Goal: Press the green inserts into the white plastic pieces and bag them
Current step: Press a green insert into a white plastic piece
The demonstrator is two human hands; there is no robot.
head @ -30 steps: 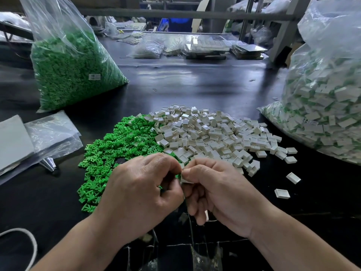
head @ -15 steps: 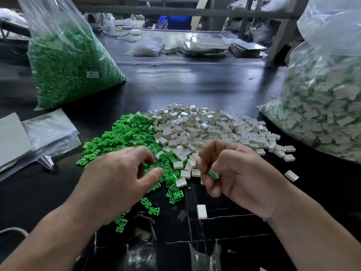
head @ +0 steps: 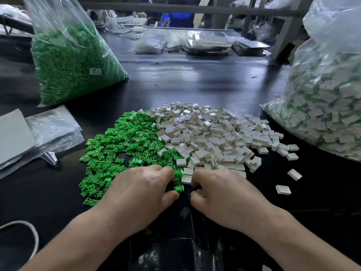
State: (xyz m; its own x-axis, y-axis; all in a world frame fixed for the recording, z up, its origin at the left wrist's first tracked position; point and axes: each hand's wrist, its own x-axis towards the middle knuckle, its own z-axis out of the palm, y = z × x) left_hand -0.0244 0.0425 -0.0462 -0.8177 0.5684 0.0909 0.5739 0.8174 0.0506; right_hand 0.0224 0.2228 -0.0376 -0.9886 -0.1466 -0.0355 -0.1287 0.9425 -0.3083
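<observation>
A heap of green inserts (head: 117,145) lies on the black table, touching a heap of white plastic pieces (head: 214,137) on its right. My left hand (head: 144,190) is down on the near edge of the green heap, fingers curled, thumb and fingertips pinching among the inserts. My right hand (head: 222,194) is down at the near edge of the white heap, fingers curled round a white piece; its fingertips are hidden. A clear bag of assembled white-and-green pieces (head: 328,106) stands at the right.
A clear bag of green inserts (head: 72,63) stands at the back left. Flat plastic bags (head: 50,130) and a small metal cone (head: 49,156) lie at the left. Two loose white pieces (head: 283,189) sit right of my right hand. Trays and bags crowd the far table edge.
Both hands have parted and dropped from in front of me onto the heaps, the left onto the green inserts, the right onto the white pieces. The single white piece near the table edge is now covered.
</observation>
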